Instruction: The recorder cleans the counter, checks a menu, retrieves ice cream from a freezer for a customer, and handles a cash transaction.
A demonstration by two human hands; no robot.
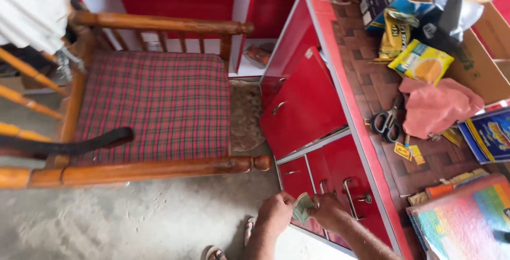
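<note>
Left hand (275, 212) and right hand (328, 211), both closed on a folded wad of paper (303, 208), low before the red cabinet (340, 169), above the concrete floor (133, 223). Risk: loosened fingers would probably drop the wad; the door handle (350, 199) just beside could catch the knuckles.

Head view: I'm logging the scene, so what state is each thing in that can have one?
Upper cabinet door: swung open.
Lower cabinet doors: shut.
Scissors: blades closed, lying flat on the counter.
Pink cloth: crumpled.
Yellow packet: lying tilted against the clutter.
Folded paper: gripped between both hands.
Left hand: closed on the paper.
Right hand: closed on the paper.
Chair cushion: flat on the seat.
</note>
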